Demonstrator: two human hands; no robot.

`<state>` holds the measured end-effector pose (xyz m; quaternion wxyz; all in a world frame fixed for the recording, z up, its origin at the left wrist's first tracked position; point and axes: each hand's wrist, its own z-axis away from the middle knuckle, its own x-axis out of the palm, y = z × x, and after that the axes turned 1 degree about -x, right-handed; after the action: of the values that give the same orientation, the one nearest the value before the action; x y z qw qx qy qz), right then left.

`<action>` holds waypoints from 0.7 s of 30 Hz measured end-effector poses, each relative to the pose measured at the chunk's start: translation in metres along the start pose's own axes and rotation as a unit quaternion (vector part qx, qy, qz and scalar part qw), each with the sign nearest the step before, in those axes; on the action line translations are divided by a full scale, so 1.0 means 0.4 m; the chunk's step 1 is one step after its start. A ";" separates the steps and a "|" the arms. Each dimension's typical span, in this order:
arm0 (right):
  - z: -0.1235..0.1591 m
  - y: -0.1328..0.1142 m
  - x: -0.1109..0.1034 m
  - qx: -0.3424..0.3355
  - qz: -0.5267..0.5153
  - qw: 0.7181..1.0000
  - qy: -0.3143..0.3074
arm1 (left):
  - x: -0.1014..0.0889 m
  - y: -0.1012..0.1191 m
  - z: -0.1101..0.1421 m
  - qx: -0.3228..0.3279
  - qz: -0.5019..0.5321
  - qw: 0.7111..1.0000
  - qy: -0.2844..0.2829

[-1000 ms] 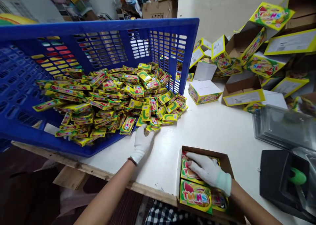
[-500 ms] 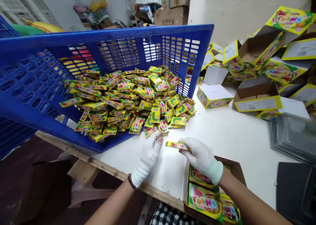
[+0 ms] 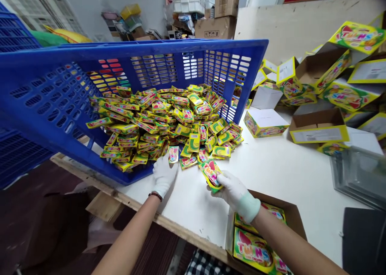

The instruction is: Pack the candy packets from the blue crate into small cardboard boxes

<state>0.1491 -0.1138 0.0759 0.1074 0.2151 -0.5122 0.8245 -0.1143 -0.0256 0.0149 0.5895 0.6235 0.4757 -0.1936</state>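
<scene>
In my white-gloved right hand [image 3: 233,190] is a small yellow-green TWINS candy box [image 3: 210,174], its printed face tilted up toward me. My left hand [image 3: 164,173], also gloved, closes on another small candy box [image 3: 173,154] at the front edge of the pile. That pile of small boxes [image 3: 153,126] spills from a blue plastic crate [image 3: 235,46] lying on its side, open toward me. Below my right forearm stands an open carton [image 3: 298,222] containing larger-looking TWINS packs [image 3: 251,247], partly hidden by the arm.
Empty yellow-edged display boxes [image 3: 319,130] are heaped at the right on the white table [image 3: 268,166]. Clear plastic trays [image 3: 358,172] and a dark flat object [image 3: 363,237] lie at the right edge. A wooden edge [image 3: 177,228] borders the table's near side.
My left hand has moved left and forward from near the right hand to a box at the pile. The right hand has turned its box from edge-on to face up.
</scene>
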 end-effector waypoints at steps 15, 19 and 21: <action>-0.066 0.027 0.057 -0.001 0.010 0.998 0.068 | -0.010 0.147 0.260 0.064 0.332 0.938 -0.080; -0.076 0.042 0.036 -0.057 0.297 0.950 0.081 | -0.031 0.050 0.110 -0.021 0.163 0.986 0.010; -0.077 0.059 0.029 -0.107 0.464 0.878 0.048 | -0.026 0.004 0.033 -0.061 0.119 0.990 0.034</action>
<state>0.1221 -0.0974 0.0507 -0.2406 -0.0997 -0.6325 0.7295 -0.1134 -0.0412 0.0211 0.6291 0.6447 0.4284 -0.0714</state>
